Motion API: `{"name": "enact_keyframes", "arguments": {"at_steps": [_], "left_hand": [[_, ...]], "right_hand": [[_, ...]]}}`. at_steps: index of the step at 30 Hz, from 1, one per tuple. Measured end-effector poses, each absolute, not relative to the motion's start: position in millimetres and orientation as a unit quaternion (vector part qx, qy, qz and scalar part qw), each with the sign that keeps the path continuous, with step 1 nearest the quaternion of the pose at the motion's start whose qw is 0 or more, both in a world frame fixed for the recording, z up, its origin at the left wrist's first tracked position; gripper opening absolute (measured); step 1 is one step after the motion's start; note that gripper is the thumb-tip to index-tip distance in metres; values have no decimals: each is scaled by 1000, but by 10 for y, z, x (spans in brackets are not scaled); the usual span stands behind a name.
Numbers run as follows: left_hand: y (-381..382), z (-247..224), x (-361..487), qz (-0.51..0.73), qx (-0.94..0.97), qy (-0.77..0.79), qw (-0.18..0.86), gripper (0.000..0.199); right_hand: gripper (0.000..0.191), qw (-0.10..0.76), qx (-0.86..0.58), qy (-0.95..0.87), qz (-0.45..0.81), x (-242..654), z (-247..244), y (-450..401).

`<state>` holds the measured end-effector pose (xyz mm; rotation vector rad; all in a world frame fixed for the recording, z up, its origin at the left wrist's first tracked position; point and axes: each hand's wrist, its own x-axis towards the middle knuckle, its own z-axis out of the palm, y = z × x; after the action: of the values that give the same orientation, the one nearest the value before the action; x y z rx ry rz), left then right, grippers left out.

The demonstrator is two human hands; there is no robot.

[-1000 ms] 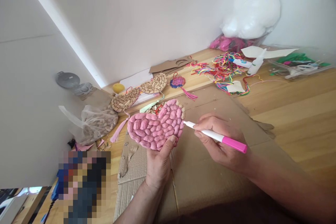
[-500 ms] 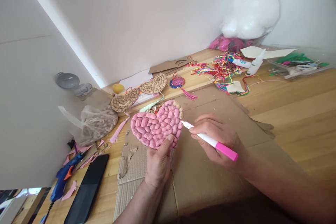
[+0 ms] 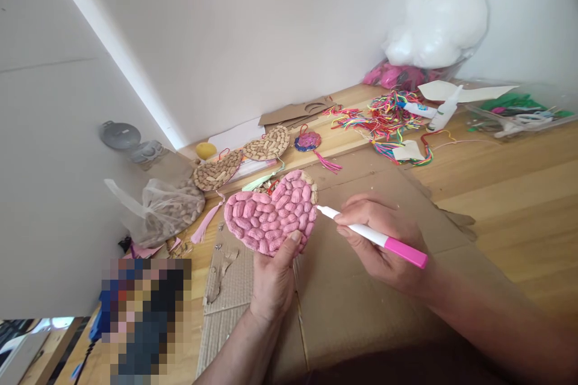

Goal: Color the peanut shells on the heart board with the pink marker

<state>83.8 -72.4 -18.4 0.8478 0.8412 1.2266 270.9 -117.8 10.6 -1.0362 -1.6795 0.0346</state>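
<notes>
My left hand (image 3: 276,280) grips the lower tip of a heart covered in peanut shells (image 3: 266,216), thumb on the front face. Most shells are pink; a few along the upper right edge stay tan. In my right hand (image 3: 383,240) is a white marker with a pink end (image 3: 374,234), pinched between thumb and fingers. Its tip is at the heart's right edge; whether it touches I cannot tell. The heart is held above a cardboard sheet (image 3: 361,307).
Behind lie two tan peanut-shell pieces (image 3: 266,143), a small round pink-blue ornament (image 3: 307,141) and tangled coloured threads (image 3: 391,111). A bag of peanuts (image 3: 165,210) stands left. Right are a glue bottle (image 3: 445,111) and a plastic box (image 3: 524,120). The lower left is pixelated.
My right hand and the marker have shifted slightly right, with the marker lying a little flatter. The heart stays nearly in place in my left hand. The whole view has shifted slightly.
</notes>
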Motion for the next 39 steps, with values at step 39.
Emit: {"name": "enact_keyframes", "arguments": {"at_steps": [39], "left_hand": [[-733, -167, 850, 549, 383, 358, 652, 52]], "right_hand": [[5, 555, -531, -579, 273, 2696, 217, -1250]]}}
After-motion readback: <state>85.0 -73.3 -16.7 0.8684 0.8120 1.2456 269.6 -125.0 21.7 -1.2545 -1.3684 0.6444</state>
